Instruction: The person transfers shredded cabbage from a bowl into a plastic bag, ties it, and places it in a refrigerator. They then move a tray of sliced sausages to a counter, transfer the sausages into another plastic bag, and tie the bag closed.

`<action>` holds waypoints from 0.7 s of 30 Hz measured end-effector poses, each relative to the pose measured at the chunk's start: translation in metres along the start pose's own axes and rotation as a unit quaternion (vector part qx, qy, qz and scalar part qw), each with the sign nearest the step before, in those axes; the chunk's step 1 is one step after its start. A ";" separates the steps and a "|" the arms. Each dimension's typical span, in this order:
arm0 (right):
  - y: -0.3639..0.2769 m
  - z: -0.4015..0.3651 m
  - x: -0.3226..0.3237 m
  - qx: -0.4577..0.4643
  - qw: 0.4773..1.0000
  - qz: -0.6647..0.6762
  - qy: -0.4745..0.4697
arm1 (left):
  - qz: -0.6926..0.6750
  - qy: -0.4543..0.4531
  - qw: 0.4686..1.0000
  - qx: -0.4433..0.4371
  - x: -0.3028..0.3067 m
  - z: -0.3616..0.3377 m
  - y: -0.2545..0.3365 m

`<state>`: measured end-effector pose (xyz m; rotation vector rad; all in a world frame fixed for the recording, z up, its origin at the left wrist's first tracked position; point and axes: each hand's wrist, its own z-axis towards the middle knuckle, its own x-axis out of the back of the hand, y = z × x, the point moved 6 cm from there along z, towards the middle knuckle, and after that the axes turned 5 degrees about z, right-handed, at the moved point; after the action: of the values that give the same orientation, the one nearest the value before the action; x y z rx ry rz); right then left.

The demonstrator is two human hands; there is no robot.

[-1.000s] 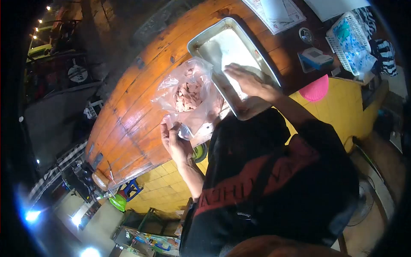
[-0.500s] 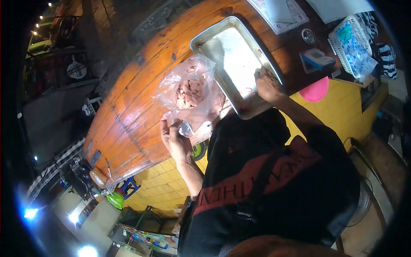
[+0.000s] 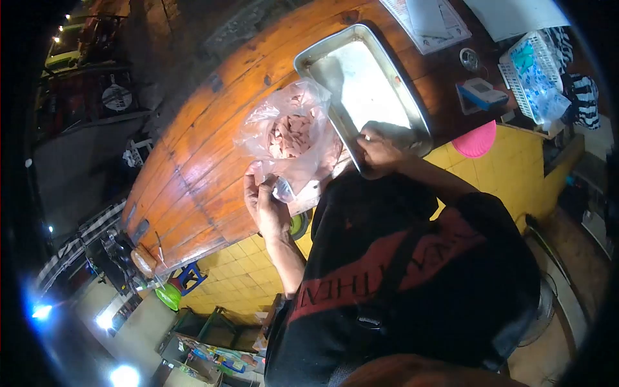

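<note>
A clear plastic bag (image 3: 255, 138) of pale pink meat pieces (image 3: 291, 134) sits open on the wooden table. My left hand (image 3: 265, 201) pinches the near edge of the bag, thumb against fingers. Beside the bag, on its right, is a rectangular metal tray (image 3: 401, 87) with a stained, shiny bottom. My right hand (image 3: 382, 147) is over the near end of the tray, close to the side that faces the bag. Its fingers are curled together, and whatever they hold is hidden.
The wooden table (image 3: 193, 174) has papers (image 3: 431, 26) at its far right. A blue-and-white box (image 3: 483, 95) and a white basket (image 3: 530, 80) with plastic packets lie farther right. A pink round object (image 3: 474, 139) shows beside the yellow tiled counter front (image 3: 225, 274).
My right hand has moved left across the tray toward the bag, and its fingers have curled in. My left hand keeps its pinch on the bag. The view has shifted slightly.
</note>
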<state>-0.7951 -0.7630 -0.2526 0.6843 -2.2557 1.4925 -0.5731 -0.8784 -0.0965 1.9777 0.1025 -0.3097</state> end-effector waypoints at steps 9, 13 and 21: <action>-0.011 -0.014 -0.011 0.027 0.981 -0.042 -0.188 | 0.007 -0.010 1.000 -0.004 0.001 0.003 -0.001; -0.016 -0.012 -0.009 0.018 0.972 0.004 -0.235 | 0.013 -0.022 1.000 0.008 -0.001 -0.001 0.004; -0.030 -0.002 -0.006 0.087 0.975 -0.094 -0.183 | 0.022 -0.016 0.999 0.034 -0.002 -0.015 0.000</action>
<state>-0.7728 -0.7697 -0.2325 1.2832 -2.2475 1.5848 -0.5725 -0.8643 -0.0898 2.0390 0.0280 -0.3209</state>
